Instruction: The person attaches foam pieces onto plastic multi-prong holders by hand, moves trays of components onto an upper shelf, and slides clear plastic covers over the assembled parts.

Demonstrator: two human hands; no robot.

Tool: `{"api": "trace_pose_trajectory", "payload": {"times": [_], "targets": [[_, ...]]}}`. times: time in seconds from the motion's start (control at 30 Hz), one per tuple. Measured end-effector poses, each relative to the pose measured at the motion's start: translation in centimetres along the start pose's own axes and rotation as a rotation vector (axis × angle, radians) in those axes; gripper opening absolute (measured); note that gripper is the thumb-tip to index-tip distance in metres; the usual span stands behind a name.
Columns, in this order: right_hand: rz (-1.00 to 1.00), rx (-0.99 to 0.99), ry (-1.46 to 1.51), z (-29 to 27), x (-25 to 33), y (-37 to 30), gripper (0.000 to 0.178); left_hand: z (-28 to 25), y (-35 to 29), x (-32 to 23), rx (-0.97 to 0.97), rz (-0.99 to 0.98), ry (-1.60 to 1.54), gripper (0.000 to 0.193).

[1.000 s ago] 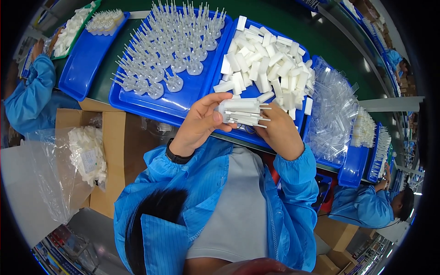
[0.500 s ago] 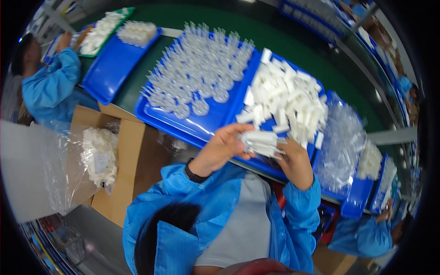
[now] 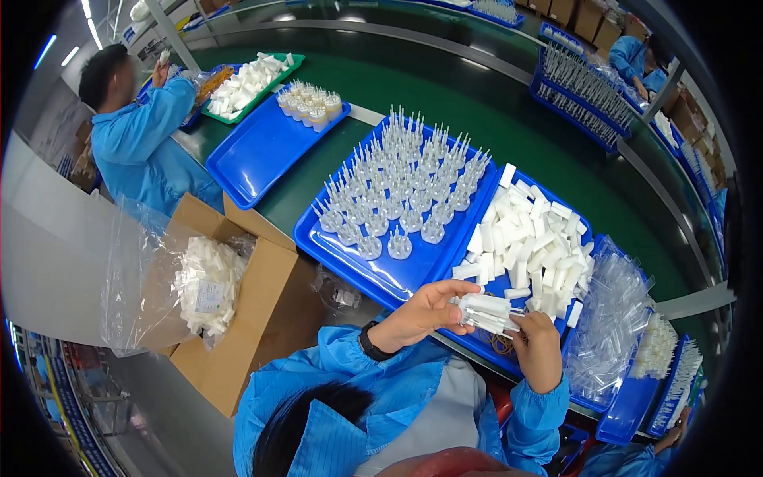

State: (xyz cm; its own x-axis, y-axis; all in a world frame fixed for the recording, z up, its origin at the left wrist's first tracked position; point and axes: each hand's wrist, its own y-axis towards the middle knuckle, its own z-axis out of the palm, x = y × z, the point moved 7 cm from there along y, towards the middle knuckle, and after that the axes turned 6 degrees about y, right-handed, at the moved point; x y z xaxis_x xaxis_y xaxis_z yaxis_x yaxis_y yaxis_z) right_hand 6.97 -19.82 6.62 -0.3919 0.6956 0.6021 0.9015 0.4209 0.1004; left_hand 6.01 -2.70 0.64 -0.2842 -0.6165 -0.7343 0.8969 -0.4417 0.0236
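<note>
Held over the near edge of the trays is a clear plastic pronged piece with white foam strips between its prongs. My left hand grips its base end between thumb and fingers. At the other end, the fingers of my right hand close on the tips, partly hidden by the hand. Just beyond lies a blue tray of loose white foam blocks, with some tan rubber bands beneath my hands. Left of it, a blue tray carries several clear pronged pieces standing upright.
Clear plastic tubes are heaped to the right. An open cardboard box with a bag of white pieces stands at the left. Farther left, a co-worker in a blue smock sits by a green tray. A green belt runs behind.
The whole view has shifted, so the trays and hands appear lower and farther right. Both hands keep hold of the pronged piece with its foam strips.
</note>
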Motion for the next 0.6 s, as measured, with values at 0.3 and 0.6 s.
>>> {"api": "trace_pose_trajectory", "payload": {"times": [0.3, 0.6], "targets": [[0.08, -0.024, 0.066, -0.5, -0.2, -0.1, 0.019, -0.1, 0.1, 0.2, 0.01, 0.009, -0.007, 0.05], [0.076, -0.124, 0.294, -0.8, 0.7, 0.2, 0.017, -0.2, 0.0, 0.1, -0.001, -0.009, 0.003, 0.05]]}}
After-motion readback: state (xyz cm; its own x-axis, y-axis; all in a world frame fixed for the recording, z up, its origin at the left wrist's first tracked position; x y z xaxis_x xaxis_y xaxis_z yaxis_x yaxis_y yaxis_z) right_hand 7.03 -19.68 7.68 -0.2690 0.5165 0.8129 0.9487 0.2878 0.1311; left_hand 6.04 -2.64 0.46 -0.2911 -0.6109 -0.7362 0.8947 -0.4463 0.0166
